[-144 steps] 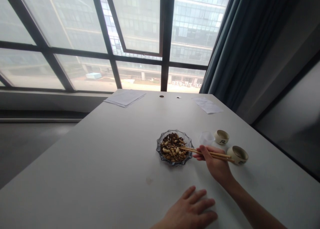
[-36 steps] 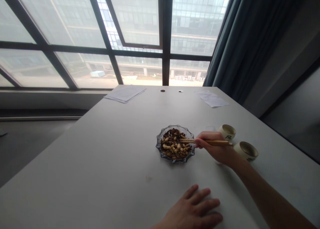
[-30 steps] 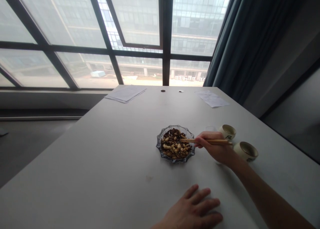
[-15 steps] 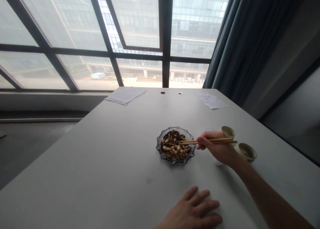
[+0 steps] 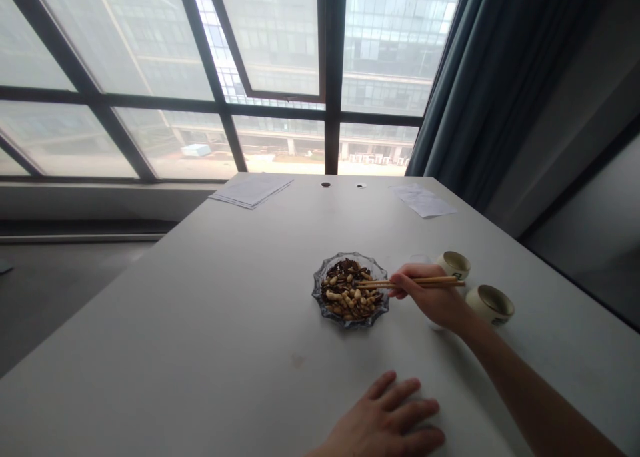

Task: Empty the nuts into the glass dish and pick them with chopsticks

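Note:
My right hand (image 5: 433,294) grips a pair of wooden chopsticks (image 5: 440,282) whose tips reach into a scalloped glass bowl (image 5: 320,304). Peanuts (image 5: 356,295) and dark flat seeds (image 5: 345,270) fill the bowl. Whether the tips pinch anything is too small to tell. Nearer the front, my left hand (image 5: 393,417) rests on the white table with its fingers spread, holding nothing. Just beyond and beside my right hand stand two cream cups, a farther cup (image 5: 455,265) and a nearer cup (image 5: 490,304). Something clear and partly hidden sits under my right hand.
Stacked white papers (image 5: 253,190) lie at the table's far left, and more paper (image 5: 423,200) lies at the far right. Two round cable holes, one of them dark (image 5: 326,184), are near the far edge. A window and a blue curtain (image 5: 480,97) rise behind the table (image 5: 200,310).
My right hand and the chopsticks have shifted slightly left, uncovering more of both cups. My left hand and the bowl have stayed put.

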Available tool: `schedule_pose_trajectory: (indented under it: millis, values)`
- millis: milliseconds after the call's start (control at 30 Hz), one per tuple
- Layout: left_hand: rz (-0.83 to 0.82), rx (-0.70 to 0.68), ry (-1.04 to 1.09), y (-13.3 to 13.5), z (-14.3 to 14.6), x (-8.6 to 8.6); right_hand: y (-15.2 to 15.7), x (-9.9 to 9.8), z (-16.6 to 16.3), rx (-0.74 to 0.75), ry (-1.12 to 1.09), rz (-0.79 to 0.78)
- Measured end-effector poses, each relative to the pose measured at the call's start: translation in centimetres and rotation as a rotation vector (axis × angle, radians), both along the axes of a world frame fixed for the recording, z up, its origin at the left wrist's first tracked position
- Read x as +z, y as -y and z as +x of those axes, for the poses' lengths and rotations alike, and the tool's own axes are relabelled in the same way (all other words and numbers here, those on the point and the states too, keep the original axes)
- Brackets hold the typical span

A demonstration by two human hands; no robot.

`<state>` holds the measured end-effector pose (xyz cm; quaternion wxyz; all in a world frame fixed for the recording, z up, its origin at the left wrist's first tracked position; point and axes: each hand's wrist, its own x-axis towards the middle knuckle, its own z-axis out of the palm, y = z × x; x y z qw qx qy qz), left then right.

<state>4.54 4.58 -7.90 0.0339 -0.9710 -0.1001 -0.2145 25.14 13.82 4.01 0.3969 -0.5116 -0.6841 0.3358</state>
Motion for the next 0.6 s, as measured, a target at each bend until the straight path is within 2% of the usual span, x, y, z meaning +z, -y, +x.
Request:
schedule_pose_trajectory:
  millis: [133,233,433,600]
  values:
    - [0.023,0.011,0.012,0.0,0.0,-0.1,-0.2,-0.7,0.0,-0.036,-0.083,-0.001]
    - [0.055,0.020,0.029,-0.1,0.1,-0.1,-0.1,-0.4,0.1,-0.062,-0.121,0.009]
    - [0.072,0.024,0.040,-0.1,0.2,-0.4,0.3,0.7,0.4,-0.066,-0.127,0.024]
    - [0.016,0.013,0.014,0.0,0.3,-0.6,1.4,2.9,1.4,-0.215,-0.199,0.069]
